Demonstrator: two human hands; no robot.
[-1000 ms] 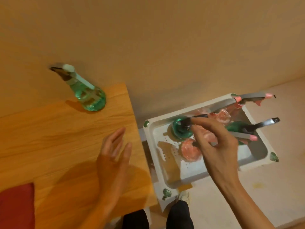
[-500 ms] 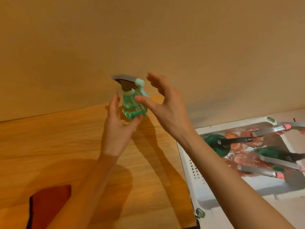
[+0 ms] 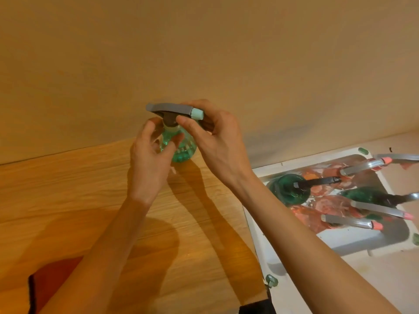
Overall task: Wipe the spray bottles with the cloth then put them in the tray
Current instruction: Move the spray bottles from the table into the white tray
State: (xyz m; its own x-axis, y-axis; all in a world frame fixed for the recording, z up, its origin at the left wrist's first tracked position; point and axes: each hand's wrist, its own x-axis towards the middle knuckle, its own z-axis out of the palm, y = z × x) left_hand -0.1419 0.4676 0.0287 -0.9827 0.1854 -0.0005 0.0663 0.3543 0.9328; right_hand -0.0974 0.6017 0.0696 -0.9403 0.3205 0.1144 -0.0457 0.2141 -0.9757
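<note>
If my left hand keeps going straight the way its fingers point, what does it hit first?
The green spray bottle on the table. The left hand points up and away toward its body, fingers already curled at its side, so contact looks near or made; exact depth is unclear.

Both bare forearms reached forward and up from the lower edge, converging. The left hand point(image 3: 148, 159) was raised with its fingers point(image 3: 149, 130) curled and thumb angled inward, cupping the green spray bottle point(image 3: 181, 146). The right hand point(image 3: 217, 141) curved over from the right, thumb forward, fingers wrapped behind the bottle's head.
</note>
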